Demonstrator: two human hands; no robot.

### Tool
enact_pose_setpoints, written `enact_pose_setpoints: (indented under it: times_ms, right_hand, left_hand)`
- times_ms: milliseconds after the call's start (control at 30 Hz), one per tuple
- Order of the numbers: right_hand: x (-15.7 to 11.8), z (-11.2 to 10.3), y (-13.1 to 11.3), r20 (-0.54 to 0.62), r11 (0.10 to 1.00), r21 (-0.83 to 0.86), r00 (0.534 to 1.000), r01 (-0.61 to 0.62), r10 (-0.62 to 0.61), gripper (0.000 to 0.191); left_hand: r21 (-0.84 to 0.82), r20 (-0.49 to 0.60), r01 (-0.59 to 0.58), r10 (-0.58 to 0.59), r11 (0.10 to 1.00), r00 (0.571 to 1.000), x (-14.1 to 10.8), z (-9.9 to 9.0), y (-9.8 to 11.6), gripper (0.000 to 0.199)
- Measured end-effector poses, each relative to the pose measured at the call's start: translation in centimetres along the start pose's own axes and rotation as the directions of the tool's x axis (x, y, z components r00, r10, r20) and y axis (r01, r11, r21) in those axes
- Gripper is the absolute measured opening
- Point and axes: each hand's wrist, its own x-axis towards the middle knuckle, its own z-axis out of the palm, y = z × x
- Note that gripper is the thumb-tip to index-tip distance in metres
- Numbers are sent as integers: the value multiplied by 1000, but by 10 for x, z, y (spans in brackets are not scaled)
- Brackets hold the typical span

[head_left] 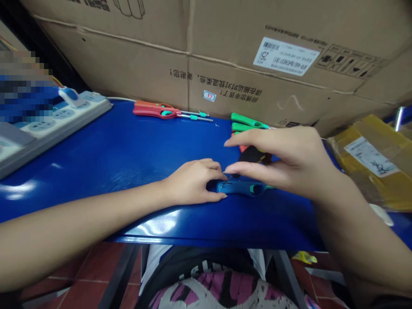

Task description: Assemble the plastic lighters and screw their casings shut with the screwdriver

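A blue gas lighter (240, 188) lies flat on the blue table (135, 146) near its front edge. My left hand (193, 182) rests on the tabletop, its fingers and thumb closed about the lighter's left end. Above the lighter, my right hand (289, 156) has a small screwdriver (252, 155) with a black handle; thumb and index finger are spread around it, and the other fingers are hidden. The thin shaft slants down to the lighter's left part. Whether the tip sits in a screw is too small to tell.
Red lighters (156, 110) with metal stems lie at the back. Green lighters (246, 121) are behind my right hand, with red ones partly hidden. A power strip (64, 113) stands left, a yellow-taped package (373, 163) right. A large cardboard box (222, 51) walls off the back.
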Motion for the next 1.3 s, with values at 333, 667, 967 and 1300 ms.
enact_pose_setpoints:
  times_ms: [333, 667, 967, 1300]
  right_hand:
    - [2, -8, 4, 45, 998, -13, 997, -55, 55, 18]
    - [0, -13, 1, 96, 997, 31, 993, -75, 72, 14]
    - [0, -15, 2, 167, 994, 45, 982, -95, 87, 32]
    - [1, -2, -2, 79, 996, 24, 993, -85, 82, 39]
  left_hand:
    - [-38, 18, 8, -7, 999, 1000, 0, 1, -1, 34]
    - [-50, 42, 26, -24, 998, 999, 1, -1, 0, 34]
    - [-47, 41, 13, -11, 999, 999, 0, 1, -2, 35]
    - [-33, 28, 10, -9, 999, 1000, 0, 0, -2, 35]
